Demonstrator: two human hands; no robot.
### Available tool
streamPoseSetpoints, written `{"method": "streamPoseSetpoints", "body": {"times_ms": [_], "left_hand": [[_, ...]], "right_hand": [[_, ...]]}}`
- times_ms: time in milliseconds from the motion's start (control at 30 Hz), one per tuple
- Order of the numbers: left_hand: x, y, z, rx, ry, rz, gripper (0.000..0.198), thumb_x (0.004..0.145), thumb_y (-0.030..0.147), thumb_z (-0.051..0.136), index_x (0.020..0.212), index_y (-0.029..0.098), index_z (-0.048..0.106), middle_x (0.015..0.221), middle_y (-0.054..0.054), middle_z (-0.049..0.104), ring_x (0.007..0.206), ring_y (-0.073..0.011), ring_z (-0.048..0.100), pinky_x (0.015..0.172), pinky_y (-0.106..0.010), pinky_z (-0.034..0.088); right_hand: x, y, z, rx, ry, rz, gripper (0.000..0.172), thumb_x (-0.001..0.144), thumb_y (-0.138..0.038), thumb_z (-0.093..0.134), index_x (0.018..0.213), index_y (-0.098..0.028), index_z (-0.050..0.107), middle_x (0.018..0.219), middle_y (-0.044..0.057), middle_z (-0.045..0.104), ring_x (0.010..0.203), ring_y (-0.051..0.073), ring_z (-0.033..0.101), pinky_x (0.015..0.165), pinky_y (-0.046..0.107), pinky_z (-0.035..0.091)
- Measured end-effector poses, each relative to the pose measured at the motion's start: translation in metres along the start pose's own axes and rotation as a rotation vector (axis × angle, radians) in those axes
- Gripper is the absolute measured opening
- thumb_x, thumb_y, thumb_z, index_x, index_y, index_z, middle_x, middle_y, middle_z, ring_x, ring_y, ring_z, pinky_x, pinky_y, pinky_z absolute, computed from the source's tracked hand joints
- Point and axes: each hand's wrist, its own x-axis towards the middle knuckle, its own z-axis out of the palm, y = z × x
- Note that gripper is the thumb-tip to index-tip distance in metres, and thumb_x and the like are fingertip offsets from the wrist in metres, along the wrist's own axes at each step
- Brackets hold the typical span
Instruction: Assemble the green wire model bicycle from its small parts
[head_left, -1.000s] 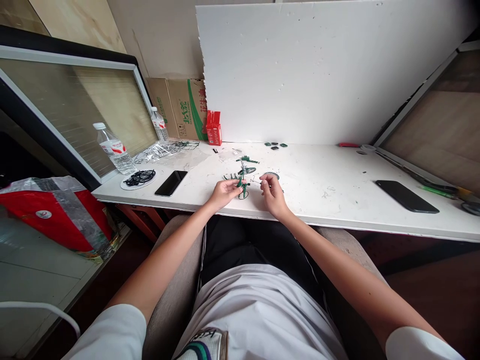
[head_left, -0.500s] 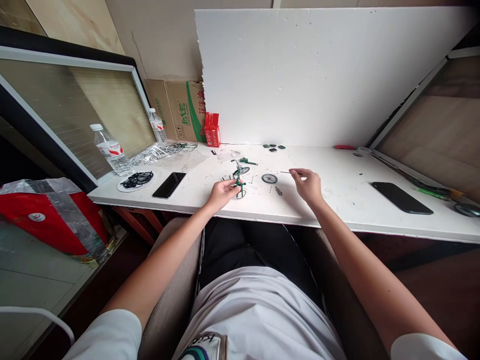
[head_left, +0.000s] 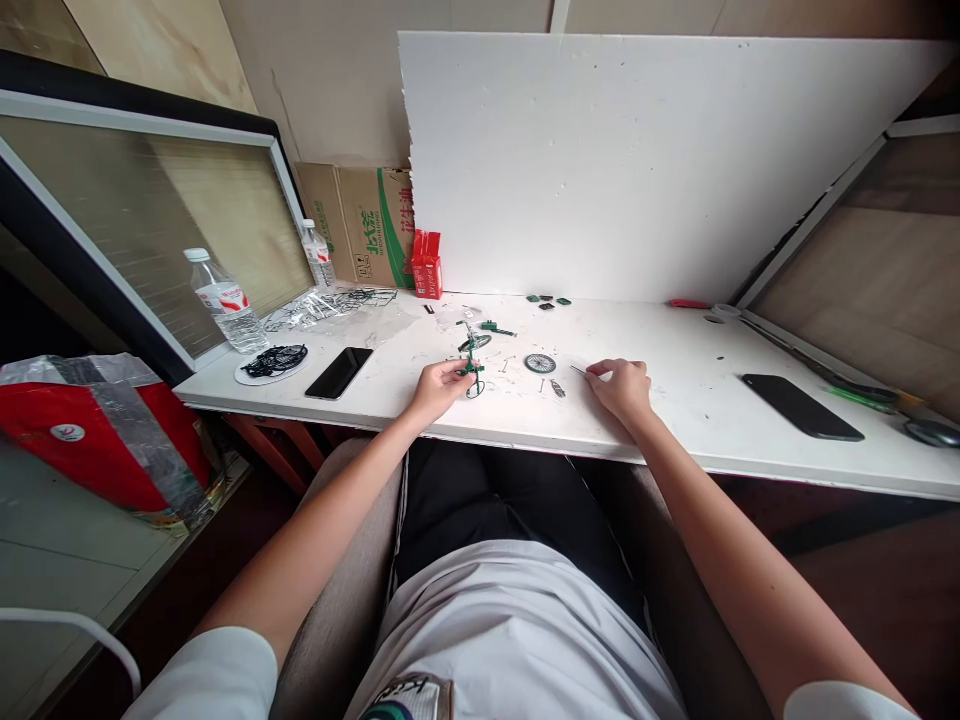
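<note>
Left hand (head_left: pixel 437 386): rested at the near edge of the white desk (head_left: pixel 675 400), fingers pinched on a small green model bicycle frame (head_left: pixel 472 368), which stood upright just above the desk surface, a little left of centre.

Right hand (head_left: pixel 622 388): lay on the desk to the right of the frame, well apart from the left hand; thumb and forefinger were closed on a thin metal tool (head_left: pixel 579 371), its tip pointing left toward the loose parts. The tool was too small to identify further.

Between the hands: a loose spoked model wheel (head_left: pixel 540 363) lay flat on the desk, with a small dark oval part (head_left: pixel 556 388) just in front of it. Neither was touched by a hand.

Behind the frame: further green parts (head_left: pixel 495 327) lay on the desk, and several small dark-green pieces (head_left: pixel 547 300) sat near the white foam board (head_left: pixel 637 160) that stood against the wall.

Left portion of desk: a black phone (head_left: pixel 341 372) lay face up; beside it a white disc carrying black parts (head_left: pixel 274 361); crumpled clear wrapping (head_left: pixel 315 308); two water bottles (head_left: pixel 223 300); a red carton (head_left: pixel 426 265); a cardboard box (head_left: pixel 364 225).

Right portion of desk: a second black phone (head_left: pixel 801 406) lay flat, well apart from the right hand.
</note>
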Motion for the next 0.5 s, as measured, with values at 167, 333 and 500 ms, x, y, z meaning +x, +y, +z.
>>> {"method": "streamPoseSetpoints", "body": {"times_ms": [167, 333, 500], "left_hand": [[0.003, 0.003, -0.004, 0.003, 0.030, 0.016, 0.056, 0.074, 0.046, 0.095, 0.118, 0.012, 0.085, 0.120, -0.016, 0.083, 0.089, -0.0221, 0.073, 0.088, -0.038, 0.061], [0.004, 0.003, -0.007, -0.010, 0.036, 0.007, 0.056, 0.074, 0.047, 0.094, 0.117, 0.012, 0.085, 0.119, -0.016, 0.083, 0.094, -0.0240, 0.074, 0.090, -0.039, 0.060], [0.005, 0.003, -0.010, -0.056, 0.040, -0.004, 0.056, 0.072, 0.048, 0.096, 0.115, 0.013, 0.085, 0.119, -0.016, 0.083, 0.103, -0.0274, 0.076, 0.096, -0.041, 0.060]], "right_hand": [[-0.001, -0.011, 0.005, 0.016, 0.013, -0.150, 0.031, 0.097, -0.030, 0.061, 0.114, -0.020, 0.085, 0.124, 0.017, 0.079, 0.129, 0.042, 0.053, 0.106, 0.055, 0.045], [0.002, -0.041, 0.018, 0.020, -0.091, -0.336, 0.037, 0.106, -0.030, 0.054, 0.127, -0.019, 0.083, 0.121, 0.016, 0.080, 0.122, 0.038, 0.061, 0.107, 0.051, 0.048], [0.010, -0.066, 0.024, -0.152, -0.157, -0.308, 0.036, 0.111, -0.030, 0.052, 0.125, -0.021, 0.084, 0.126, 0.018, 0.076, 0.122, 0.038, 0.062, 0.093, 0.044, 0.052]]}}
